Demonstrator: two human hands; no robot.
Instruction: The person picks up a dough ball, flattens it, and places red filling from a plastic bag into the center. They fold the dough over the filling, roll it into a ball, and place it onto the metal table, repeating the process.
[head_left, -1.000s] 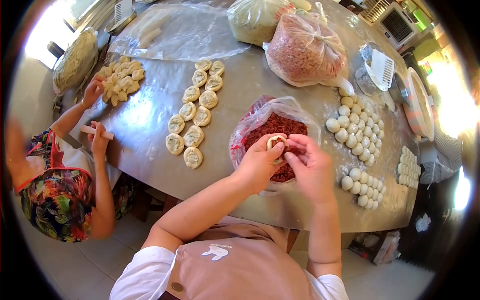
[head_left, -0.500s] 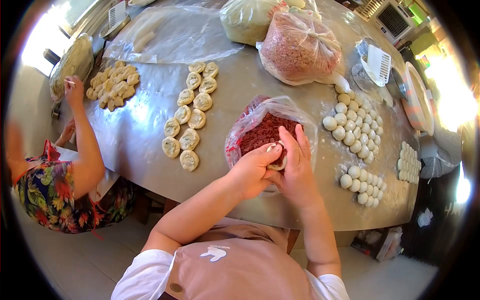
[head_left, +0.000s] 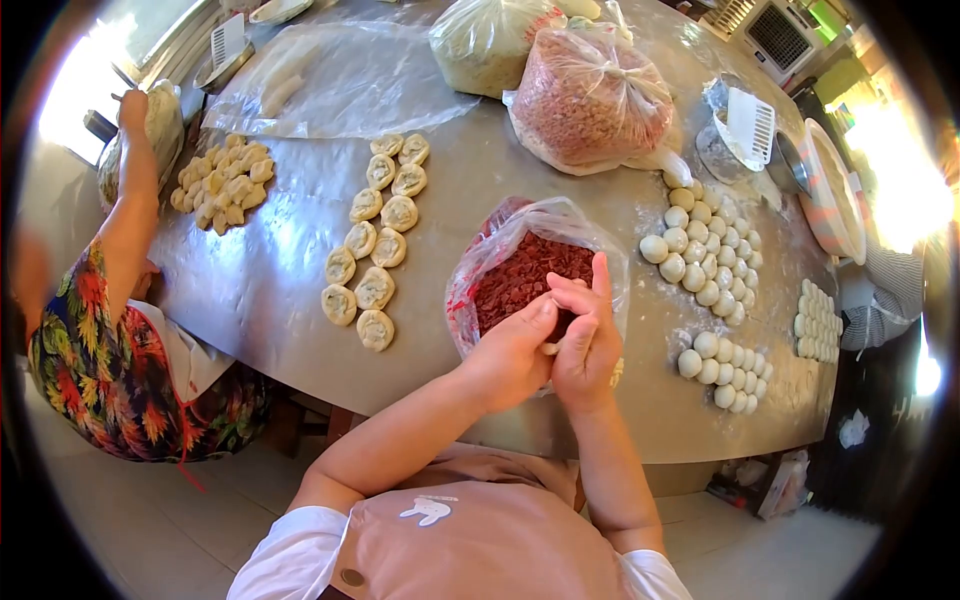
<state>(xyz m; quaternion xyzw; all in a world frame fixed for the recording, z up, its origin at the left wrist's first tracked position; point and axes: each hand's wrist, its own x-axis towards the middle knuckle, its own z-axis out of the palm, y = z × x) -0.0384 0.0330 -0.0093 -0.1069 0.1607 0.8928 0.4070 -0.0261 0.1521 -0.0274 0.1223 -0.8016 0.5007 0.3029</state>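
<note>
My left hand (head_left: 507,352) and my right hand (head_left: 588,352) meet over the near side of an open plastic bag (head_left: 455,300) of dark red, crumbly filling (head_left: 530,275). Between them they hold a small piece of dough (head_left: 550,348), mostly hidden by the fingers and thumbs. Only a pale edge of it shows low between the palms. My left thumb and fingers are closed around it, and the right fingers bend in over it from the other side, with one finger pointing up.
Rows of filled round buns (head_left: 375,290) lie to the left, with dough pieces (head_left: 225,180) beyond. White dough balls (head_left: 710,250) cover the right side. Tied bags of pink filling (head_left: 590,100) and pale filling (head_left: 485,50) stand behind. A co-worker in a floral garment (head_left: 100,370) sits at left.
My hands have closed further around the dough, hiding the red filling that showed in it. The co-worker's arm has reached forward toward the bag at the far left.
</note>
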